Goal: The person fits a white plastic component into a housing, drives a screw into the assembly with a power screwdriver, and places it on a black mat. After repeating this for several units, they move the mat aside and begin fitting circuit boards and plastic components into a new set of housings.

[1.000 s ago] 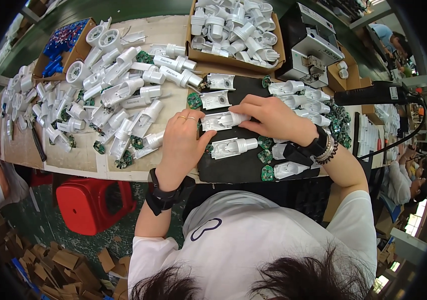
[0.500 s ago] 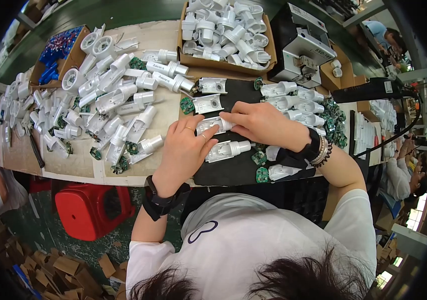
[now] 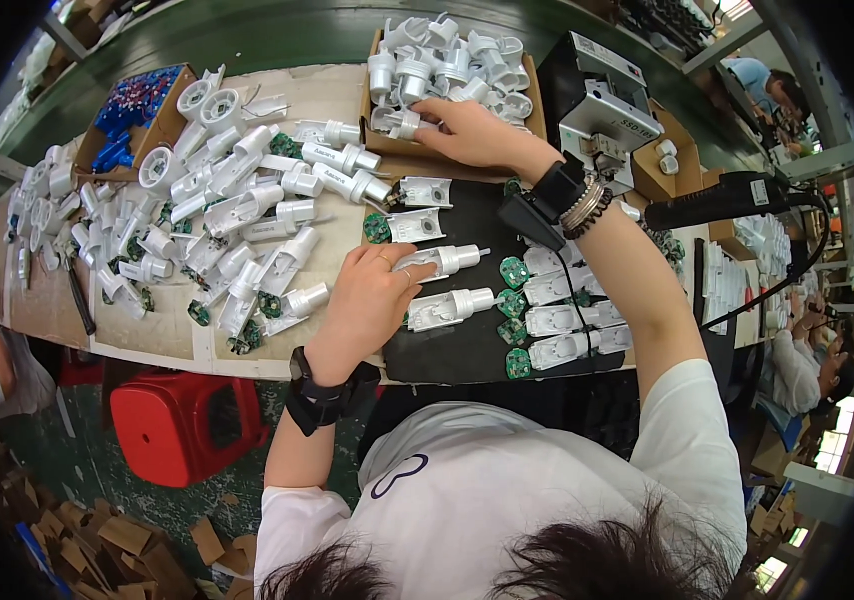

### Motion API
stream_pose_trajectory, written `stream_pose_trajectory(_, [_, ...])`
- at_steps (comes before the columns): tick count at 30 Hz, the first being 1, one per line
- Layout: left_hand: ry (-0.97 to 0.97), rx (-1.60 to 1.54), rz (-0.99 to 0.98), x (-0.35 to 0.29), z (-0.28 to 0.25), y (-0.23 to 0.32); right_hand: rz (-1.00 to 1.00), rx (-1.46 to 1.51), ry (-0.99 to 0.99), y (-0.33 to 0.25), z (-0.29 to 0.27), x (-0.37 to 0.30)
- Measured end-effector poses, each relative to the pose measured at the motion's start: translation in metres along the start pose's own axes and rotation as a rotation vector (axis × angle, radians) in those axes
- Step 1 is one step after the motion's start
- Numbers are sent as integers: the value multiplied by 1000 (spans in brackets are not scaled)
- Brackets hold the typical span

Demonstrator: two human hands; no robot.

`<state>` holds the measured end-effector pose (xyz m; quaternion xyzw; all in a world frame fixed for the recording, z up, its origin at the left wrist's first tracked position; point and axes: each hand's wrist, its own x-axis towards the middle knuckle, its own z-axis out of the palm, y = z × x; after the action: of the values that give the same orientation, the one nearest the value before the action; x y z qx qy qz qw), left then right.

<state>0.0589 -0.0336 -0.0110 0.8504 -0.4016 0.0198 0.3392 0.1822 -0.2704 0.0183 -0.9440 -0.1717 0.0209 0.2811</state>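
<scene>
Bent fingertips of the right hand [image 3: 482, 135] are set against a white fitting [image 3: 397, 123], just to their left in the carton [image 3: 417, 158]. The white housing [image 3: 459, 259], its long axis left to right, is covered at its left end by the nearer left hand [image 3: 362, 305]; pinching cannot be told. Beneath: black mat [image 3: 437, 356]. Beyond: red stool [image 3: 162, 420].

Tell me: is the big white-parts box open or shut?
Open: white parts show in the cardboard box, and the right hand reaches in.
</scene>
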Motion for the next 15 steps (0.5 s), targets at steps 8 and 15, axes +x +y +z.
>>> stream_pose_trajectory(8, [-41,-145,32,-2,-2,0,30,125,-105,1,-3,-1])
stream_pose_trajectory(15, [53,-145,15,5,-10,-3,32,291,-101,-21,-31,-29])
